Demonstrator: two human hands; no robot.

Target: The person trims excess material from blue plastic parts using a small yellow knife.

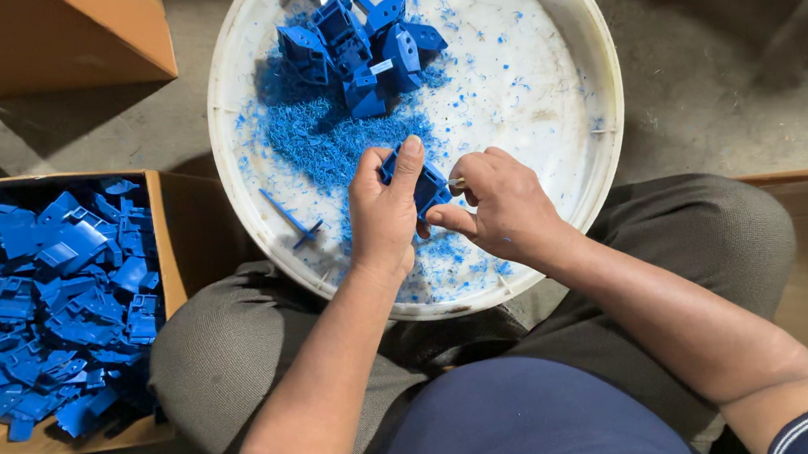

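Clearly angular, the blue plastic part [428, 188] sits between both hands.

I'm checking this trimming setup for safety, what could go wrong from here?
The right hand seems to work a small tool against the blue plastic part near the left hand thumb; a slip might nick it. The white basin rests by the knees, so it may tip and spill the blue shavings.

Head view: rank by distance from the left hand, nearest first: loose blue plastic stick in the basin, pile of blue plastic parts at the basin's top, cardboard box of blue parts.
From the left hand:
1. Thin blue plastic stick, just to its left in the round white basin.
2. Pile of blue moulded plastic parts, beyond it at the basin's far side.
3. Open cardboard box of blue parts, far left.
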